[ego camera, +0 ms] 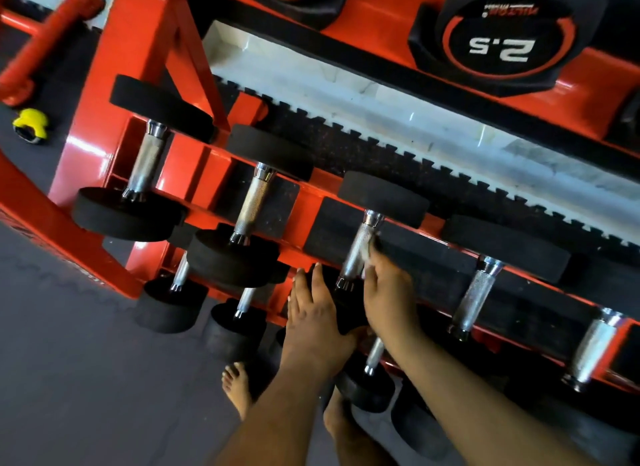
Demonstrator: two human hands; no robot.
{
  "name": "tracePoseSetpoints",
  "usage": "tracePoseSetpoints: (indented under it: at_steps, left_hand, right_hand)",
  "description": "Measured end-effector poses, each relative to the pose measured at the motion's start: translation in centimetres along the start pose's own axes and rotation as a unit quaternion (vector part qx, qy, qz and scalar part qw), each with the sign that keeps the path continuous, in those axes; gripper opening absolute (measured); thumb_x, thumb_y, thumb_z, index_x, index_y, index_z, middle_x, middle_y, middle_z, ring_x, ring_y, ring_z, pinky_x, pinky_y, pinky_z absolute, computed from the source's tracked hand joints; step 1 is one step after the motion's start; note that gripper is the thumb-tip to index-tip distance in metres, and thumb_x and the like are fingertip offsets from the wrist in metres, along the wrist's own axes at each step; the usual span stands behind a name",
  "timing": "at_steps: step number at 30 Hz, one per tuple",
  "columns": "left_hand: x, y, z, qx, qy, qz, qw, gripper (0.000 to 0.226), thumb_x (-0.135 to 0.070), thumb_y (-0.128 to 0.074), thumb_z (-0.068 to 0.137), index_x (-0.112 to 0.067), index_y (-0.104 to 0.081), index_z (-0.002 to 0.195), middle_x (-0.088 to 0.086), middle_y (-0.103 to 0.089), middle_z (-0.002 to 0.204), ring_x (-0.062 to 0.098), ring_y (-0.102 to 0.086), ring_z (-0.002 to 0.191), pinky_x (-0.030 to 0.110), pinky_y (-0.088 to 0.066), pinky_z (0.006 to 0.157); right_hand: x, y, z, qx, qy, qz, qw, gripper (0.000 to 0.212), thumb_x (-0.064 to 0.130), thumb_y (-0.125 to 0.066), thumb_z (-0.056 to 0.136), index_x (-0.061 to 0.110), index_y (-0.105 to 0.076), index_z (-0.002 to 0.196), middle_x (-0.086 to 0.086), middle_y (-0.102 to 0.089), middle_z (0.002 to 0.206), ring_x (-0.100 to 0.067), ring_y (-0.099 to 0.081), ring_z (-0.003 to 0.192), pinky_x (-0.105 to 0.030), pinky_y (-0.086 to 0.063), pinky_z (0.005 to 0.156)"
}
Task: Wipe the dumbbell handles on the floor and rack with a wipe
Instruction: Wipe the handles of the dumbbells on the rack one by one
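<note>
Right hand [388, 292] at shiny handle [360, 250] of third dumbbell on red rack [304, 219], fingers curled round small pale wipe [370, 254] pressed on handle; wipe mostly hidden, blurry. Left hand [313, 313] flat, fingers straight, resting on that dumbbell's near black end, which it mostly hides. More dumbbells sit lower down, partly hidden behind arms. Big 2.5 dumbbell [502, 46] on upper shelf, cut off at top
</note>
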State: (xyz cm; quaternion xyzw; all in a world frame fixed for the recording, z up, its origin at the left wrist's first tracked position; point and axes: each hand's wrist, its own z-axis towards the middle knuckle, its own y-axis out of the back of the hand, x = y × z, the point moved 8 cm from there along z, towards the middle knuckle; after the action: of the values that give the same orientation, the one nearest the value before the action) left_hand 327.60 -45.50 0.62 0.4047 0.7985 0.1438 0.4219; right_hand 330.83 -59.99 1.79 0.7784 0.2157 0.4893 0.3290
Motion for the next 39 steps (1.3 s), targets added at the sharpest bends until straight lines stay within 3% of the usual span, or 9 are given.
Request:
tracePoseSetpoints:
  at_steps: [5, 11, 14, 18, 22, 25, 32, 36, 39]
  left_hand:
    - [-0.1, -0.1, 0.1, -0.005, -0.014, 0.01, 1.0, 0.13, -0.06, -0.078, 0.074, -0.019, 0.011, 0.16, 0.018, 0.011, 0.167, 0.033, 0.009, 0.156, 0.04, 0.002, 0.125]
    - [-0.6, 0.2, -0.5, -0.009, -0.042, 0.021, 0.999, 0.126, -0.062, -0.073, 0.079, -0.015, 0.011, 0.16, 0.019, 0.01, 0.167, 0.032, 0.011, 0.156, 0.042, 0.002, 0.127]
    - [-0.1, 0.3, -0.7, -0.016, -0.062, 0.025, 0.998, 0.124, -0.064, -0.069, 0.081, -0.013, 0.011, 0.16, 0.019, 0.009, 0.168, 0.03, 0.008, 0.156, 0.041, 0.0, 0.128]
    - [0.5, 1.2, -1.0, -0.012, -0.099, 0.044, 0.994, 0.116, -0.063, -0.063, 0.088, -0.01, 0.01, 0.16, 0.01, 0.008, 0.17, 0.02, 0.008, 0.157, 0.04, -0.001, 0.128]
    - [1.7, 5.0, -1.6, -0.097, -0.137, 0.114, 0.979, 0.095, -0.056, -0.055, 0.095, -0.014, -0.005, 0.162, 0.005, -0.002, 0.171, 0.019, 0.006, 0.157, 0.049, 0.004, 0.127]
    - [3.9, 8.9, -1.1, -0.198, -0.145, 0.156, 0.957, 0.089, -0.052, -0.064, 0.09, -0.011, -0.027, 0.159, 0.011, -0.016, 0.169, 0.026, -0.004, 0.157, 0.059, -0.007, 0.124]
    - [9.1, 15.2, 4.0, -0.157, -0.062, 0.05, 0.984, 0.117, -0.062, -0.072, 0.079, -0.009, -0.007, 0.161, 0.017, -0.003, 0.169, 0.027, 0.003, 0.157, 0.045, -0.004, 0.128]
    - [9.6, 15.9, 5.7, -0.096, -0.049, 0.043, 0.993, 0.141, -0.065, -0.081, 0.068, -0.003, 0.006, 0.159, 0.018, -0.002, 0.169, 0.027, 0.003, 0.157, 0.039, -0.003, 0.128]
    - [9.4, 15.8, 6.1, -0.064, -0.026, 0.034, 0.997, 0.146, -0.063, -0.083, 0.066, -0.004, 0.013, 0.158, 0.02, 0.005, 0.168, 0.03, 0.008, 0.156, 0.04, 0.001, 0.127]
  right_hand:
    - [0.9, 2.8, -1.4, -0.005, 0.228, -0.161, 0.96, 0.067, -0.007, -0.07, 0.082, 0.013, -0.054, 0.144, -0.014, -0.067, 0.131, -0.029, -0.071, 0.105, -0.031, -0.058, 0.082]
    - [2.1, -1.0, 1.0, 0.07, 0.366, -0.434, 0.82, 0.065, 0.008, -0.031, 0.085, 0.007, -0.048, 0.147, -0.01, -0.045, 0.155, -0.03, -0.037, 0.146, -0.043, -0.032, 0.118]
    - [1.6, -1.8, -1.4, 0.175, 0.414, -0.424, 0.786, 0.063, 0.011, -0.061, 0.082, 0.014, -0.055, 0.144, -0.002, -0.047, 0.154, -0.024, -0.039, 0.145, -0.043, -0.039, 0.115]
    - [0.7, 0.1, -2.8, 0.239, 0.375, -0.336, 0.83, 0.083, -0.008, -0.074, 0.071, 0.018, -0.052, 0.147, 0.001, -0.042, 0.156, -0.017, -0.031, 0.147, -0.045, -0.038, 0.116]
    - [4.2, 2.9, -2.1, 0.151, 0.276, -0.123, 0.941, 0.063, -0.015, -0.054, 0.088, 0.019, -0.058, 0.141, 0.016, -0.043, 0.15, 0.013, -0.031, 0.14, -0.015, -0.029, 0.116]
    - [8.0, 1.3, -1.0, 0.101, 0.261, -0.062, 0.958, 0.058, -0.013, -0.053, 0.092, 0.017, -0.059, 0.141, 0.01, -0.048, 0.149, 0.007, -0.035, 0.142, -0.015, -0.026, 0.118]
    - [16.8, -10.6, 2.0, 0.111, 0.444, -0.192, 0.868, 0.055, -0.011, -0.048, 0.087, 0.005, -0.059, 0.138, -0.017, -0.051, 0.149, -0.037, -0.042, 0.142, -0.045, -0.03, 0.119]
    - [16.6, -14.4, 3.5, 0.136, 0.532, -0.397, 0.735, 0.056, 0.01, -0.043, 0.094, 0.015, -0.047, 0.149, -0.007, -0.041, 0.158, -0.03, -0.031, 0.149, -0.055, -0.019, 0.122]
    - [16.3, -12.2, 5.9, 0.084, 0.483, -0.444, 0.75, 0.072, 0.006, -0.048, 0.091, 0.021, -0.029, 0.158, -0.003, -0.024, 0.166, -0.024, -0.015, 0.155, -0.053, -0.006, 0.125]
